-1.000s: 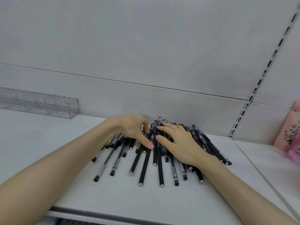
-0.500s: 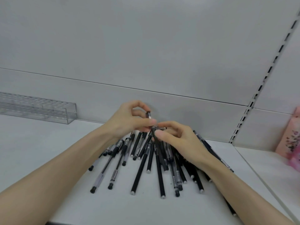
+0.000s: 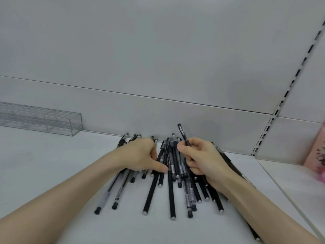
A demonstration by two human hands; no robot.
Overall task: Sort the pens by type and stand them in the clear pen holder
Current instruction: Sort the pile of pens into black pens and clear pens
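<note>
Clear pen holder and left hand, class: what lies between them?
Only bare white shelf, until the pile's outermost pens beside the left hand; the head view shows it.

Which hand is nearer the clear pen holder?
Left. The left hand rests on the pens, right of the clear pen holder; the right hand, gripping a raised pen, is farther right.

Nothing readable: white print on the raised pen (image 3: pixel 182 133) and small labels on the pile of pens (image 3: pixel 171 187) are all too blurred.
</note>
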